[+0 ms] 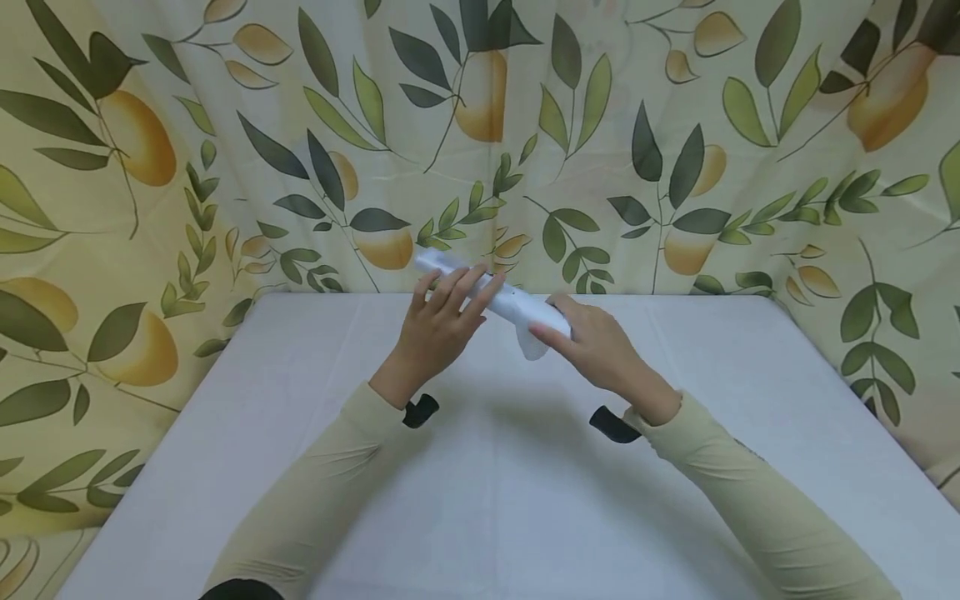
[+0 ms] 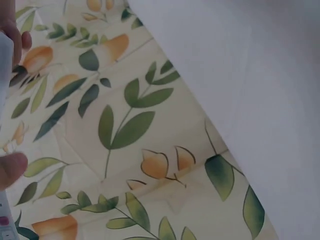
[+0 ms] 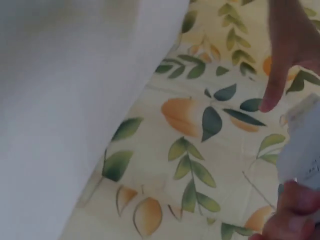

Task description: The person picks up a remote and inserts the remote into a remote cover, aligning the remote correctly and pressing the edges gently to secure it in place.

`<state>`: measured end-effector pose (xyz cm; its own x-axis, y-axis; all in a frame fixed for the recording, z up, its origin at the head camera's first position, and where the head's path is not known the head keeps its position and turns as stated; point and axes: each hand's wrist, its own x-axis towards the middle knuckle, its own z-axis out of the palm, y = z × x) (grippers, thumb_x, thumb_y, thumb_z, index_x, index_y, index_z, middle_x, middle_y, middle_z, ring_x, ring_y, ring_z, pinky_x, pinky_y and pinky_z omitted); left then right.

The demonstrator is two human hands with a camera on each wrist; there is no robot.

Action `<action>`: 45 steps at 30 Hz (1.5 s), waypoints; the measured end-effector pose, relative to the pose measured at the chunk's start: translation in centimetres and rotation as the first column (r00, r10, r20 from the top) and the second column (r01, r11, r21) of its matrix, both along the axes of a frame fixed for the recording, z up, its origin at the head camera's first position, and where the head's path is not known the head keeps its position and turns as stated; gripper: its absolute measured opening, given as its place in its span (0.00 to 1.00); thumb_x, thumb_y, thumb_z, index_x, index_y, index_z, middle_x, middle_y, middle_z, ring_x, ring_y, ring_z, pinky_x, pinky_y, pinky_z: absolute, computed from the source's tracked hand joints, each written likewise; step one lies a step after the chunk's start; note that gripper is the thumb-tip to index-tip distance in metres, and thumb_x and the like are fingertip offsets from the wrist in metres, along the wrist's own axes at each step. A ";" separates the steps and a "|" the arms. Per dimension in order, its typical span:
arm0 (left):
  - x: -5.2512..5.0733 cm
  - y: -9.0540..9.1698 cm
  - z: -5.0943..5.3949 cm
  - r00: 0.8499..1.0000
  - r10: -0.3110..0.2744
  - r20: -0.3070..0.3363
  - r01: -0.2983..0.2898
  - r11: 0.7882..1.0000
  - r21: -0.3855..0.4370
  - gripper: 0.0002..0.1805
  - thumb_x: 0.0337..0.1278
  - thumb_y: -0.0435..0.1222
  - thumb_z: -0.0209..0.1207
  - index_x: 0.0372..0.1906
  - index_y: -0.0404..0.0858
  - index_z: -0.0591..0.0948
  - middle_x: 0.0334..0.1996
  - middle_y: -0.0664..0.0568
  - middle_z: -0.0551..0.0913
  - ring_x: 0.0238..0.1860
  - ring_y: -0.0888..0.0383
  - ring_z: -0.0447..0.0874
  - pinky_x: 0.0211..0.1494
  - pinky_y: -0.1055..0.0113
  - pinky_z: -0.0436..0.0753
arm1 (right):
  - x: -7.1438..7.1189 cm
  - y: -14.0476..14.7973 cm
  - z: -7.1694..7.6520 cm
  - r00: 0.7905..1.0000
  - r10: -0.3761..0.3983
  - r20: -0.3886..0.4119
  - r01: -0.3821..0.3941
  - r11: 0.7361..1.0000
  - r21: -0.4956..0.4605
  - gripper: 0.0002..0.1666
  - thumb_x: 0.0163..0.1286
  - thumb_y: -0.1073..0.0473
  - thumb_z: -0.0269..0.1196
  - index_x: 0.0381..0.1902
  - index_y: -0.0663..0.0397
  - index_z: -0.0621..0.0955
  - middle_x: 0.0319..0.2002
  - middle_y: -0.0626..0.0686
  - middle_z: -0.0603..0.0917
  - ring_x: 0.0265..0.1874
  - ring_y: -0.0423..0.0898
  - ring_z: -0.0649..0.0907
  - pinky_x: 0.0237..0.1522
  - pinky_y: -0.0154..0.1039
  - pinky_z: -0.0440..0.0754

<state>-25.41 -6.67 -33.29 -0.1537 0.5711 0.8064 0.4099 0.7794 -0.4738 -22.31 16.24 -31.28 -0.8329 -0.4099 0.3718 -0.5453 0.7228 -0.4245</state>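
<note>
A slim white remote control [image 1: 517,306] is held slantwise above the far part of the table, its left end higher in the head view. Several small buttons show at its edge in the left wrist view. What looks like a translucent plastic cover [image 1: 532,343] hangs below it, with small print on it in the right wrist view. My right hand [image 1: 600,346] grips the right end, thumb [image 3: 300,202] on the near side. My left hand [image 1: 442,329] lays its fairly straight fingers across the left part. The left thumb [image 3: 272,95] is extended, apart from the cover in the right wrist view.
A white-covered table [image 1: 480,500] spreads under both arms. Behind it and at its sides hangs a leaf-and-fruit patterned cloth [image 1: 570,183], close behind the hands. Black wrist bands [image 1: 615,425] stick out under both sleeves.
</note>
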 end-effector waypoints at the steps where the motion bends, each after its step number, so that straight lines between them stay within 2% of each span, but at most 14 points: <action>1: -0.1 -0.1 -0.1 1.000 0.014 -0.002 -0.014 1.000 -0.009 0.30 0.48 0.39 0.67 0.60 0.48 0.73 0.57 0.51 0.73 0.57 0.54 0.66 0.60 0.57 0.62 | -0.1 0.1 0.0 0.996 0.025 0.083 -0.022 0.999 -0.042 0.28 0.69 0.42 0.51 0.48 0.62 0.75 0.37 0.60 0.83 0.31 0.50 0.78 0.29 0.38 0.74; 6: -0.5 -0.4 -0.3 0.997 0.066 -0.047 -0.068 0.997 -0.030 0.27 0.50 0.34 0.64 0.59 0.49 0.76 0.53 0.54 0.77 0.54 0.57 0.71 0.60 0.58 0.62 | -1.4 0.9 -0.6 0.919 0.201 0.339 -0.118 0.962 -0.248 0.24 0.71 0.47 0.47 0.39 0.64 0.76 0.30 0.56 0.78 0.30 0.44 0.76 0.36 0.37 0.77; 12: -0.8 -0.4 -0.4 0.999 0.013 -0.032 -0.015 0.999 -0.042 0.26 0.53 0.32 0.62 0.59 0.48 0.76 0.51 0.53 0.81 0.53 0.56 0.76 0.62 0.58 0.64 | -2.7 2.1 -1.0 0.800 0.326 0.504 -0.131 0.914 -0.384 0.28 0.71 0.47 0.38 0.41 0.66 0.74 0.23 0.48 0.71 0.21 0.39 0.69 0.31 0.35 0.66; 16: -0.7 -0.2 -0.4 1.000 -0.016 -0.010 0.016 0.999 -0.035 0.26 0.52 0.30 0.62 0.59 0.46 0.76 0.50 0.51 0.82 0.53 0.55 0.77 0.62 0.59 0.68 | -2.9 2.3 -0.9 0.772 0.333 0.542 -0.127 0.916 -0.381 0.33 0.72 0.44 0.35 0.49 0.68 0.73 0.29 0.47 0.76 0.25 0.40 0.72 0.39 0.38 0.68; 18: -0.6 -0.2 -0.4 1.000 -0.023 0.011 0.023 0.999 -0.027 0.25 0.52 0.30 0.62 0.58 0.45 0.77 0.50 0.50 0.82 0.52 0.54 0.78 0.61 0.60 0.72 | -2.8 2.1 -0.7 0.783 0.311 0.538 -0.126 0.927 -0.353 0.33 0.73 0.44 0.35 0.50 0.67 0.73 0.31 0.49 0.77 0.26 0.41 0.73 0.36 0.38 0.70; 22: -0.4 -0.1 -0.4 0.997 -0.012 0.073 0.014 1.000 -0.024 0.26 0.51 0.29 0.62 0.59 0.43 0.77 0.50 0.49 0.82 0.51 0.52 0.79 0.58 0.61 0.75 | -2.5 1.7 -0.8 0.916 0.165 0.366 -0.117 0.982 -0.149 0.27 0.75 0.47 0.40 0.51 0.62 0.74 0.36 0.58 0.82 0.27 0.45 0.78 0.28 0.36 0.75; 24: -0.3 -0.2 -0.4 0.995 -0.003 0.103 0.005 1.000 -0.022 0.26 0.51 0.29 0.62 0.59 0.43 0.76 0.49 0.48 0.82 0.50 0.52 0.79 0.58 0.61 0.74 | -2.2 1.6 -1.0 0.986 0.085 0.140 -0.088 0.996 0.014 0.21 0.74 0.50 0.47 0.52 0.60 0.75 0.38 0.59 0.84 0.29 0.48 0.81 0.28 0.39 0.78; 25: -0.3 -0.2 -0.4 0.993 0.003 0.121 -0.001 1.000 -0.021 0.26 0.51 0.29 0.62 0.59 0.42 0.76 0.49 0.48 0.82 0.50 0.52 0.79 0.58 0.61 0.74 | -2.1 1.6 -1.2 0.998 0.062 0.008 -0.063 0.994 0.093 0.19 0.72 0.52 0.51 0.51 0.59 0.75 0.40 0.60 0.85 0.30 0.50 0.82 0.31 0.42 0.79; 27: -0.3 -0.2 -0.5 0.988 0.011 0.155 -0.009 1.000 -0.014 0.25 0.51 0.29 0.61 0.58 0.42 0.77 0.49 0.48 0.83 0.50 0.52 0.79 0.57 0.61 0.75 | -1.9 1.6 -1.5 0.967 0.068 -0.247 -0.013 0.976 0.217 0.18 0.66 0.58 0.58 0.52 0.59 0.75 0.40 0.59 0.85 0.34 0.53 0.84 0.34 0.45 0.80; 29: -0.3 -0.3 -0.5 0.980 0.019 0.198 -0.018 1.000 -0.006 0.25 0.51 0.29 0.61 0.58 0.41 0.77 0.48 0.48 0.83 0.49 0.51 0.79 0.56 0.61 0.75 | -2.0 1.9 -1.8 0.881 0.116 -0.458 0.028 0.955 0.297 0.24 0.59 0.60 0.64 0.53 0.60 0.76 0.41 0.59 0.84 0.37 0.55 0.84 0.38 0.48 0.79; 31: -0.2 -0.4 -0.6 0.966 0.025 0.257 -0.025 1.000 -0.001 0.26 0.50 0.31 0.63 0.59 0.40 0.76 0.48 0.48 0.83 0.49 0.51 0.80 0.56 0.61 0.76 | -2.0 2.2 -2.0 0.806 0.177 -0.565 0.043 0.934 0.354 0.31 0.53 0.58 0.67 0.56 0.61 0.75 0.43 0.60 0.83 0.41 0.57 0.82 0.42 0.50 0.78; 34: 0.1 -0.4 -0.4 0.927 0.022 0.374 -0.027 1.000 0.009 0.30 0.47 0.34 0.68 0.60 0.41 0.75 0.48 0.48 0.83 0.49 0.51 0.80 0.56 0.60 0.77 | -2.2 2.7 -1.9 0.746 0.241 -0.620 0.051 0.909 0.414 0.41 0.47 0.50 0.69 0.58 0.62 0.73 0.47 0.60 0.82 0.45 0.58 0.80 0.46 0.53 0.75; 40: 1.0 -0.4 0.3 0.800 -0.001 0.600 0.004 1.000 -0.003 0.33 0.46 0.38 0.69 0.62 0.43 0.73 0.52 0.50 0.81 0.53 0.52 0.78 0.58 0.58 0.75 | -2.2 3.0 -1.3 0.721 0.281 -0.634 0.098 0.864 0.493 0.46 0.39 0.41 0.75 0.54 0.61 0.76 0.45 0.59 0.84 0.46 0.56 0.79 0.52 0.58 0.74; 45: 1.5 -0.2 0.9 0.765 -0.016 0.644 0.032 0.999 -0.014 0.33 0.48 0.38 0.68 0.64 0.45 0.72 0.56 0.50 0.79 0.55 0.52 0.76 0.61 0.58 0.71 | -1.9 3.0 -1.3 0.735 0.264 -0.624 0.095 0.872 0.480 0.43 0.33 0.44 0.79 0.46 0.62 0.79 0.37 0.58 0.86 0.40 0.55 0.82 0.51 0.57 0.75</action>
<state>-23.95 -6.82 -32.37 -0.6177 0.5983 0.5104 0.6435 0.7576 -0.1093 -24.26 19.27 -32.62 -0.4016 -0.7307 0.5521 -0.6172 0.6614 0.4263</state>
